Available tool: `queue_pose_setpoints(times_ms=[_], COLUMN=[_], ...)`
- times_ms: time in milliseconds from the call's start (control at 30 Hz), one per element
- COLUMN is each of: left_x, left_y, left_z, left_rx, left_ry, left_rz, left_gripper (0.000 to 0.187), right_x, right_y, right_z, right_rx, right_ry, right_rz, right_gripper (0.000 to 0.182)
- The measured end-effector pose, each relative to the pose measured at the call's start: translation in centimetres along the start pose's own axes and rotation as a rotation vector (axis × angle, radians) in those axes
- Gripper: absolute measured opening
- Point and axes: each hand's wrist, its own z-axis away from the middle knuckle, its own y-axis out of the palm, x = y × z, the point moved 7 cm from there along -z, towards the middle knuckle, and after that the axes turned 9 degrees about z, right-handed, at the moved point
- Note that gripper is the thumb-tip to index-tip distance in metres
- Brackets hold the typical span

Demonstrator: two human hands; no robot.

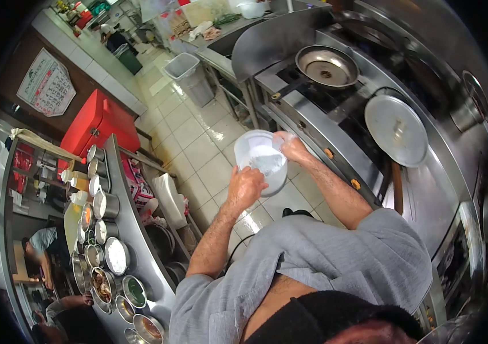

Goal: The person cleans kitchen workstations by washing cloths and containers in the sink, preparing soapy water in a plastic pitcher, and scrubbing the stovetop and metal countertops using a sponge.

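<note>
A pale plastic bowl (245,141) is held out in front of my body, above the tiled floor, with whitish, shiny contents inside. My right hand (292,147) is closed on its rim at the upper right. At the lower left, my left hand (247,186) has its fingers bent over the near rim, with the thumb on the outer side; it covers that part of the bowl.
To the right, a stove (335,117) carries a frying pan (327,66) and a round metal lid (396,129). On the left, a steel counter (141,243) bears several metal containers. Beyond are a red cooler (98,123) and a grey bin (192,80). Another person (43,243) stands behind the counter.
</note>
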Motion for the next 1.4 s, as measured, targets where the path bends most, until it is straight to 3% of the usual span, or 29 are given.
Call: queue_pose_setpoints(times_ms=[67,167,300,400,533,733,767,1000,1033,1233,1400], left_x=[3.0,7.1,14.2,19.7,27.1,35.4,36.3,42.4,43.3,47.3,50.7], left_y=[-2.2,-6.0,-10.1,-13.1,-16.2,-20.6,-21.2,-21.6,-21.4,-21.0,-19.8], left_z=[-2.2,-4.9,-8.7,-11.8,-17.1,-27.7,-29.7,-45.0,-47.0,-58.2,-66.7], left_rx=[-0.017,-0.120,-0.114,-0.176,-0.154,-0.095,-0.104,-0.082,-0.094,-0.105,-0.081], left_ry=[-0.030,-0.058,-0.142,-0.101,-0.032,0.153,0.192,0.333,0.363,0.464,0.537], left_rz=[-0.024,-0.105,-0.114,-0.135,-0.131,-0.056,-0.065,-0.039,-0.028,0.012,0.074], left_gripper=[0.018,0.021,0.019,0.023,0.023,0.021,0.021,0.017,0.017,0.020,0.018], right_x=[3.7,8.8,15.2,19.0,22.8,26.5,26.4,27.0,27.5,28.4,28.3], right_y=[0.1,1.0,2.7,3.8,3.7,-0.6,-1.7,-11.0,-12.2,-18.6,-22.8], right_z=[-5.1,-10.8,-18.4,-24.8,-31.9,-41.9,-44.5,-56.7,-58.1,-66.5,-72.1], right_rx=[-0.141,-0.200,-0.174,-0.218,-0.251,-0.352,-0.477,-0.712,-0.700,-0.813,-0.857], right_ry=[-0.283,-0.430,-0.462,-0.545,-0.534,-0.328,-0.427,-0.315,-0.287,-0.203,-0.087], right_rz=[0.040,0.028,0.040,0.051,0.016,-0.071,-0.072,-0.141,-0.097,-0.046,0.010], right_gripper=[0.026,0.027,0.027,0.025,0.025,0.026,0.027,0.024,0.047,0.025,0.027])
